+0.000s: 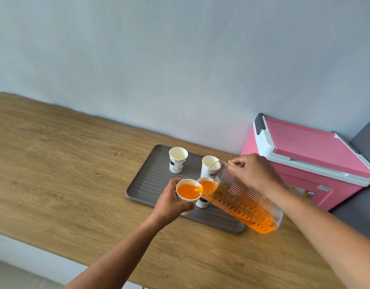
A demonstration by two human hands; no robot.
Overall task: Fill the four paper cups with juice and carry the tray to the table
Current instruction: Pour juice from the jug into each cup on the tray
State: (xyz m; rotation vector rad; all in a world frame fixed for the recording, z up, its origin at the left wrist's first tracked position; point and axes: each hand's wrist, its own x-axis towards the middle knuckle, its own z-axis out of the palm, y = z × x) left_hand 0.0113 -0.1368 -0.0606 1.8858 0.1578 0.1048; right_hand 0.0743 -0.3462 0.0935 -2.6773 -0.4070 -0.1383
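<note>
While the right hand [255, 172] tips the pitcher [243, 197], juice pours from its spout into the cup [188, 193] the left hand holds. Landmark: grey tray [150, 180] on the wooden counter [61, 163].

Near edge of tray: left hand [169, 202] wrapped around the held cup from its left side, fingers closed on the cup wall. Cup sits over the tray's front part; can't tell whether its base touches the tray or is lifted. Orange juice fills it nearly to the rim.

Pitcher: clear ribbed plastic, printed scale, tilted steeply, base hanging over the tray's front right corner, spout over the held cup's rim. Right hand grips its handle near the top, fingers curled shut around it. Juice lies along the lower side of the pitcher.

Just right of the held cup, touching or almost: second cup [203, 191], upright on the tray, orange juice in it, partly hidden behind the pitcher mouth.

Far side of tray: two more cups, both upright, no juice visible inside. Back left cup [178, 162] stands clear; back right cup [209, 166] is partly behind the pitcher rim.

Right of the tray, beyond the counter end: pink cooler box [317, 155], white lid frame, lid shut, against the wall [180, 59].
</note>
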